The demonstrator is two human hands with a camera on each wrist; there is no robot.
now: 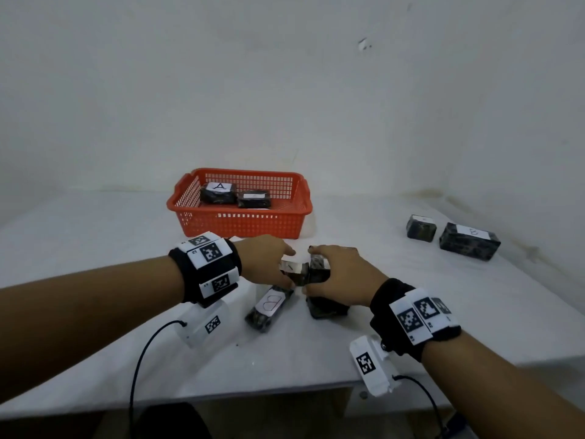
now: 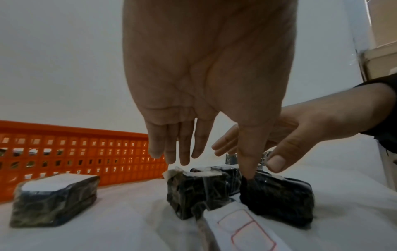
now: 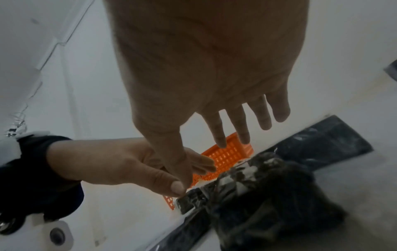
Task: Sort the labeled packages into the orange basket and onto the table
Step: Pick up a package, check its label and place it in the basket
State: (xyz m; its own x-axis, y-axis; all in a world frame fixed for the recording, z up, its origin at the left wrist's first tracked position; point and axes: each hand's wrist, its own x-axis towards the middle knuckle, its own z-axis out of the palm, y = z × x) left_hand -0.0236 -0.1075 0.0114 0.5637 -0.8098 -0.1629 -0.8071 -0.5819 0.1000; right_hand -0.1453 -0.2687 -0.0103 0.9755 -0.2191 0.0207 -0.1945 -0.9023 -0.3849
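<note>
Before the orange plastic mesh basket (image 1: 239, 213), our left hand (image 1: 264, 258) and right hand (image 1: 343, 274) hover, fingers straight, over small black foil-wrapped packages (image 1: 304, 274).

Both forearms reach forward and inward, each wrist wrapped in a black band with white coded tags. The left hand (image 1: 264, 259) and right hand (image 1: 340, 274) meet palm-down, nearly touching, fingers extended and slightly spread, thumbs angled toward one another, gripping nothing.
</note>
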